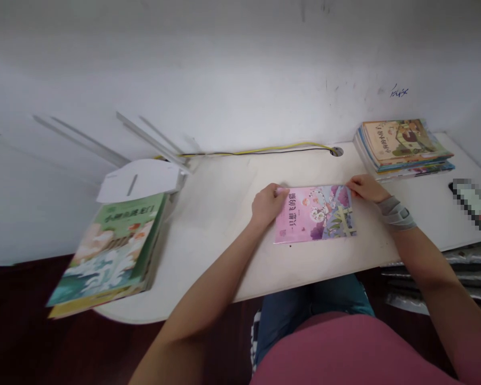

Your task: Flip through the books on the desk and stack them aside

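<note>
Head view: pink picture book (315,214) laid flat on white desk (220,214). Left hand (269,206) placed at book's left edge, fingers (282,191) curled over top corner. Right hand (366,188) at book's top right corner, fingertips touching; firmness of grip cannot be told. Book stack (403,147) lies beyond right hand; green books (108,251) well left of pink book. Book judged as being steadied; any lift would call for firm pinch.

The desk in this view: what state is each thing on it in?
Pink picture book: closed, lying flat, cover up.
Left hand: resting at the book's left edge.
Right hand: resting at the book's top right corner.
Grey wrist support: wrapped around the right wrist.
Right book stack: closed, piled.
Left book stack: closed, piled.
</note>
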`<state>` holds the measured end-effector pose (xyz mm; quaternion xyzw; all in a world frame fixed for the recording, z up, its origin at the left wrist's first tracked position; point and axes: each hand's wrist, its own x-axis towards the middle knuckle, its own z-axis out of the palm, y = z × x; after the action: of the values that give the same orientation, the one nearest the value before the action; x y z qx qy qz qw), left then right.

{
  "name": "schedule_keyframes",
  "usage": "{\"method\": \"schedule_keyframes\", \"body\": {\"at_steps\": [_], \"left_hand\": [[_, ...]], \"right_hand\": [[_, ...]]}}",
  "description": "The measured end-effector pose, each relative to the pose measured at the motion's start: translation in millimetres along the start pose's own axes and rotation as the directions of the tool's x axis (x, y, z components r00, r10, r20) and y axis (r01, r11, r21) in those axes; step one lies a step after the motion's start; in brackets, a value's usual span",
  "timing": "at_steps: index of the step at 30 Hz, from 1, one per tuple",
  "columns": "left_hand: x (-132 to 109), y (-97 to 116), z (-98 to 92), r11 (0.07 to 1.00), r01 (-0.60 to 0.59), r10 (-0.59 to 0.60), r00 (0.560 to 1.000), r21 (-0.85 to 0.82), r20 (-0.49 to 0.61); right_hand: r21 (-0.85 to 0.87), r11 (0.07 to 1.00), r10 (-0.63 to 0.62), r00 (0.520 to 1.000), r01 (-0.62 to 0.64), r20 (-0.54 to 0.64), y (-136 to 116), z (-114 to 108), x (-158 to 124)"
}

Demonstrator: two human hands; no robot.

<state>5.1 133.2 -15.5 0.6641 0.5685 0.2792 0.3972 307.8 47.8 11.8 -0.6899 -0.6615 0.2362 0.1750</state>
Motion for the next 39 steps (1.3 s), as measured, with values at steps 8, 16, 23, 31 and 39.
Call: {"method": "schedule_keyframes", "body": {"at_steps": [8,16,23,31,39], "left_hand": [[2.5,2.9,-1.3,0.907,-0.074,0.063,0.997,0.414,0.041],[-0.1,4.0,-5.0,0.804,-0.264,0.213,0.964,0.533,0.156],[9.5,-0.3,-3.8,0.829,-0.281,0.226,0.959,0.484,0.171],[5.5,1.4,-6.5,0.973,-0.194,0.181,0.978,0.128,0.1],[-25.9,-2.3,-30.5,0.956,0.224,-0.129,0.9,-0.188,0.416]], "right_hand": [[-0.383,0.915,0.104,0.99,-0.131,-0.091,-3.6,24.9,5.8],[-0.417,0.906,-0.021,0.979,-0.067,-0.201,-9.9,27.4,-4.9],[-0.378,0.921,-0.095,0.995,0.089,0.005,-25.2,36.3,-11.2],[-0.369,0.927,-0.058,0.997,0.073,0.051,-26.4,33.7,-8.6],[-0.359,0.931,-0.049,0.997,0.068,0.06,-31.7,30.4,-8.1]]}}
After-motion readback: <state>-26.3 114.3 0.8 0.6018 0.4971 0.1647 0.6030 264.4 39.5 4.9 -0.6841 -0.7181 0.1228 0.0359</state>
